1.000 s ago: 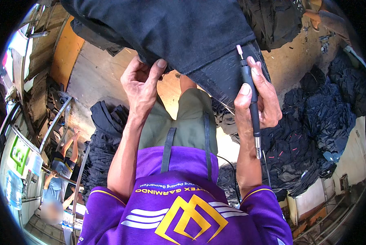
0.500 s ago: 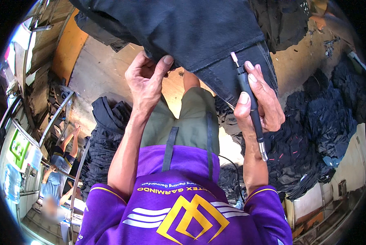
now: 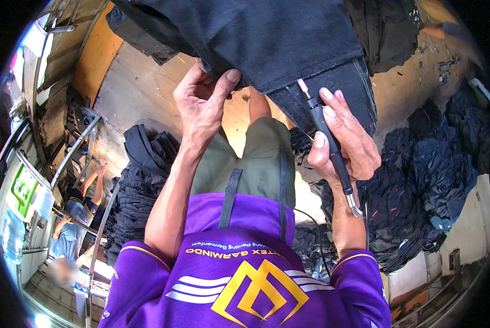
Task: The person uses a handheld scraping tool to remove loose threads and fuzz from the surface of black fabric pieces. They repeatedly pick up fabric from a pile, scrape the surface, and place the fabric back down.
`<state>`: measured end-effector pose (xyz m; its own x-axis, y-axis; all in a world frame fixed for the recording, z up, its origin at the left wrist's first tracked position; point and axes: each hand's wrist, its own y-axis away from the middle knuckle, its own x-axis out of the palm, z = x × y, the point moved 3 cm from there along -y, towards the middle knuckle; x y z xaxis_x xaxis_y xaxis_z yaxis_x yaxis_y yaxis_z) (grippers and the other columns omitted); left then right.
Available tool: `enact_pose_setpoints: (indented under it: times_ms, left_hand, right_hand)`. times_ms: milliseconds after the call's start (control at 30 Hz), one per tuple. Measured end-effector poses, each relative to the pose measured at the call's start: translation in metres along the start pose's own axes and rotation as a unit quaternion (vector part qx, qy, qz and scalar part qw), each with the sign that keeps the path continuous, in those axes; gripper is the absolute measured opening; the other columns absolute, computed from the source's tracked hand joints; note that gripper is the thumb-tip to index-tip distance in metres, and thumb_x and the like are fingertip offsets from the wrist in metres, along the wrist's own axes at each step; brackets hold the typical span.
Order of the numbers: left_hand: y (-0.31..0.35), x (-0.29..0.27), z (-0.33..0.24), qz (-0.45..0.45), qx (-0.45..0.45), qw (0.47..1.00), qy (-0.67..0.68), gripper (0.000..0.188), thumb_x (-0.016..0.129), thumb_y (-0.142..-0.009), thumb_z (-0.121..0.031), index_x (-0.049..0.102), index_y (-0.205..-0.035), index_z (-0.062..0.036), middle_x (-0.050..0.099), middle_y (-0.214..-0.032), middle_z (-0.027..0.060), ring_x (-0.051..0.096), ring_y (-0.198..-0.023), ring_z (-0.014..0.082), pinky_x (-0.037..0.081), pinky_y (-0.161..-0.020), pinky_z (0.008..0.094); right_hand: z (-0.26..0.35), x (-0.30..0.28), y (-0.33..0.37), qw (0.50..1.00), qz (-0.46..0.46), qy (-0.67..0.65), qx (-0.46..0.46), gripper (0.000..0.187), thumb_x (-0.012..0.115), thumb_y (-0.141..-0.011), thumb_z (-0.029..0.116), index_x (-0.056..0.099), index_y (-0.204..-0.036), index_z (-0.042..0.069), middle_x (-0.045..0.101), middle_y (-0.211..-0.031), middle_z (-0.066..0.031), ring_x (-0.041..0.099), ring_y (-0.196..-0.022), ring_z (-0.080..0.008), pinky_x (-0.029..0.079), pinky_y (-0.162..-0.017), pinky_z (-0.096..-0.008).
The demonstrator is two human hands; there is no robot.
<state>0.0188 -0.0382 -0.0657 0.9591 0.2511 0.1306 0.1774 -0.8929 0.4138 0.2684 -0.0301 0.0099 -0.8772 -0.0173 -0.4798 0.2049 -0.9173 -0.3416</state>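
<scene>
A dark garment [image 3: 267, 35] hangs across the top of the head view, with a stitched seam and frayed threads along its lower right edge. My left hand [image 3: 204, 101] pinches its lower left edge between thumb and fingers. My right hand [image 3: 349, 136] is closed round a black rotary tool [image 3: 327, 128], a slim pen grinder with a pale pink tip. That tip lies over the cloth just below the seam; whether it touches I cannot tell. A bent metal joint ends the tool near my right wrist.
Heaps of dark cloth lie on the left [image 3: 141, 175] and on the right [image 3: 420, 164]. More dark fabric [image 3: 384, 35] sits at the far right of the garment. Beyond a metal frame [image 3: 75, 150] at left, another person [image 3: 78, 218] works. A black cord [image 3: 319, 240] loops beside my right arm.
The rotary tool's tip has moved left and slightly down along the seam, and the tool leans more. The garment and my left hand have shifted slightly right in view.
</scene>
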Motion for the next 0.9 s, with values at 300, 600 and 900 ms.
enact_pose_setpoints:
  times_ms: [300,600,900]
  left_hand:
    - [0.001,0.0,-0.001,-0.015,0.001,1.0,0.012,0.02,0.08,-0.099,-0.006,0.074,-0.118,0.0002,0.078,-0.103,0.0052,0.071,-0.089,0.0119,0.056,-0.082,0.0285]
    - [0.0,-0.003,0.002,0.002,0.01,1.0,0.013,0.021,0.079,-0.1,-0.006,0.074,-0.119,0.0013,0.078,-0.109,0.008,0.072,-0.095,0.0135,0.057,-0.083,0.0292]
    - [-0.002,-0.008,0.002,0.008,-0.026,0.999,-0.03,0.022,0.08,-0.101,-0.012,0.074,-0.117,0.0004,0.078,-0.103,0.0064,0.072,-0.09,0.0132,0.057,-0.081,0.03]
  right_hand:
    - [0.003,0.001,-0.001,1.0,0.014,-0.002,-0.005,0.034,0.073,-0.086,0.003,0.075,-0.119,-0.006,0.079,-0.108,-0.0236,0.078,-0.112,-0.0406,0.063,-0.102,-0.0555]
    - [0.003,0.009,-0.002,1.0,0.025,-0.011,-0.015,0.03,0.074,-0.088,0.006,0.077,-0.116,-0.005,0.08,-0.106,-0.0232,0.079,-0.11,-0.0395,0.063,-0.102,-0.0539]
    - [0.007,0.004,-0.008,0.995,0.082,-0.056,-0.002,0.029,0.076,-0.092,0.009,0.077,-0.118,-0.004,0.08,-0.111,-0.0232,0.078,-0.114,-0.039,0.062,-0.103,-0.054]
